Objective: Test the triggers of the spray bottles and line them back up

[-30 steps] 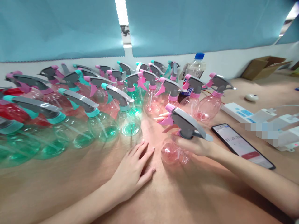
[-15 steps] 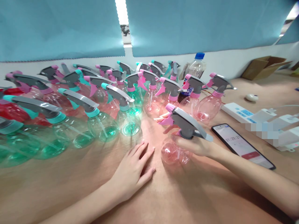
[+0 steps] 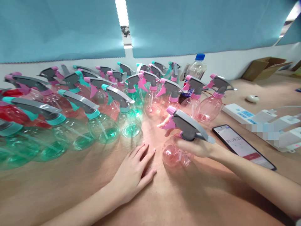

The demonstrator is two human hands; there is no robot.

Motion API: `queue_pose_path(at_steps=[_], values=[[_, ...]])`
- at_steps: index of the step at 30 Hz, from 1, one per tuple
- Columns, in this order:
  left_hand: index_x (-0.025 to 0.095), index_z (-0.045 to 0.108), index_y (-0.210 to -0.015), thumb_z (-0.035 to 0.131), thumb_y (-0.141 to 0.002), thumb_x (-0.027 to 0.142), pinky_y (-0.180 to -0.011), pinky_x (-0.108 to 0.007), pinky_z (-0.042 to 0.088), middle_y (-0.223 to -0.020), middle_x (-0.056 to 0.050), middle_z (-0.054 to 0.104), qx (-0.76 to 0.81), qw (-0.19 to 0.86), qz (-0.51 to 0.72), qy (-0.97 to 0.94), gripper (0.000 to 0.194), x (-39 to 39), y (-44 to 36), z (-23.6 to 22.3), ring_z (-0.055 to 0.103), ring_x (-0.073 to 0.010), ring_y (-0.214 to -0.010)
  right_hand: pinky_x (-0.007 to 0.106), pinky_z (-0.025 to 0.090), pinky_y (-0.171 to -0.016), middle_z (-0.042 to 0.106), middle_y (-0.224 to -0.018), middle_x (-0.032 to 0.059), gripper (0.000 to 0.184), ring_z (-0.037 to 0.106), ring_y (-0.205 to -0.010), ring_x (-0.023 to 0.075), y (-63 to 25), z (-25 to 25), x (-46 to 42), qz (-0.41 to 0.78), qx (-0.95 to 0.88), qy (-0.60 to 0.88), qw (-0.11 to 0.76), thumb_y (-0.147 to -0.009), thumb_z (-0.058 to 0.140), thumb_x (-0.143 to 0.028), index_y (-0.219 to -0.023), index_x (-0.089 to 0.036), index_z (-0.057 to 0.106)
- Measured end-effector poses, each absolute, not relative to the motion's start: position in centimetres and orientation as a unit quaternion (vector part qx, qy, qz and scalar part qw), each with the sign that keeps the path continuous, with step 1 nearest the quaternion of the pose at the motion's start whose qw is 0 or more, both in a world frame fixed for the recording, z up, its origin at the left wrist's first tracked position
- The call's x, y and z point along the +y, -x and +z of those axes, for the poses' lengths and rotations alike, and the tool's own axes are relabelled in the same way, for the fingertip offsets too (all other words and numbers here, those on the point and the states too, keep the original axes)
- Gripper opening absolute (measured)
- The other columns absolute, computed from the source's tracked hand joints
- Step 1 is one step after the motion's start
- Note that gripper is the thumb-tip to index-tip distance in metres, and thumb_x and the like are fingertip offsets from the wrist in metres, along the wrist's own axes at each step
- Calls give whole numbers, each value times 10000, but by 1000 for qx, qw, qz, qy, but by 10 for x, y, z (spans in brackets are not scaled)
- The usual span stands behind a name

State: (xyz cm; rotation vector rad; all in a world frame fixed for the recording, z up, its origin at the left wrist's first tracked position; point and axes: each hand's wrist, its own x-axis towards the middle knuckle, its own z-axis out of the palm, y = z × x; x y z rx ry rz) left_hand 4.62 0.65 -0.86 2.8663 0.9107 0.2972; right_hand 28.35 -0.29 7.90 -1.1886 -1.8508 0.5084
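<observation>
In the head view, my right hand [image 3: 196, 147] is wrapped round the neck of a clear pink spray bottle [image 3: 172, 152] that stands on the table. Its grey head [image 3: 188, 124] has a pink nozzle and a pink trigger [image 3: 168, 123], both pointing left. The thumb crosses the near side below the head, while fingertips show beyond the trigger; whether they press it I cannot tell. My left hand [image 3: 131, 172] lies flat on the tabletop with fingers spread, holding nothing. Just beyond it stands a green spray bottle [image 3: 129, 122] with a teal collar.
Several more pink and green spray bottles [image 3: 103, 125] crowd the left and back. A blue-capped drink bottle [image 3: 197, 67] stands behind them. On the right lie a phone [image 3: 244, 146] showing a timer, a power strip [image 3: 240, 113], a white earbud [image 3: 252, 98] and a cardboard box [image 3: 263, 69].
The right fingertips have drawn in slightly toward the trigger. My left hand and the held spray bottle look unmoved. The phone's timer has advanced.
</observation>
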Motion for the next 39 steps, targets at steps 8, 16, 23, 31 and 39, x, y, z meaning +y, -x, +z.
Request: queue_pose_path(at_steps=[8,16,23,31,39], values=[[186,404,-1433,417,-981,422,-1066,-495,376,-1475,-148,407,302,68,98,-946,510,7,-47,-8,358,-314,-1355,222,193,-348,229,-410,-80,240,198,-379,67,-285,79,-2,209,-756,453,425,-599,447,-139,-507,-226,244],[190,409,-1432,413,-981,423,-1066,-511,373,-1479,-143,404,301,75,102,-945,508,7,-46,-9,362,-326,-1351,216,214,-334,239,-408,-79,217,220,-379,70,-287,79,-2,219,-758,454,415,-599,449,-145,-495,-232,280],[192,408,-1429,416,-978,434,-1070,-498,371,-1479,-141,404,304,70,101,-945,513,6,-47,-9,352,-316,-1362,220,281,-321,323,-426,-85,225,294,-348,88,-283,80,-3,216,-729,474,443,-613,450,-151,-751,-240,604],[196,409,-1433,423,-976,429,-1072,-511,368,-1481,-138,405,304,77,104,-944,514,7,-46,-10,361,-328,-1353,234,298,-322,349,-412,-76,321,308,-351,109,-283,77,-5,164,-734,483,448,-643,472,-168,-897,-254,649],[174,405,-1432,402,-986,439,-1070,-506,372,-1480,-149,400,300,62,98,-947,519,6,-47,-9,343,-316,-1366,279,471,-469,530,-545,-40,474,448,-439,124,-279,81,-3,180,-736,468,454,-642,446,-187,-1070,-250,641]])
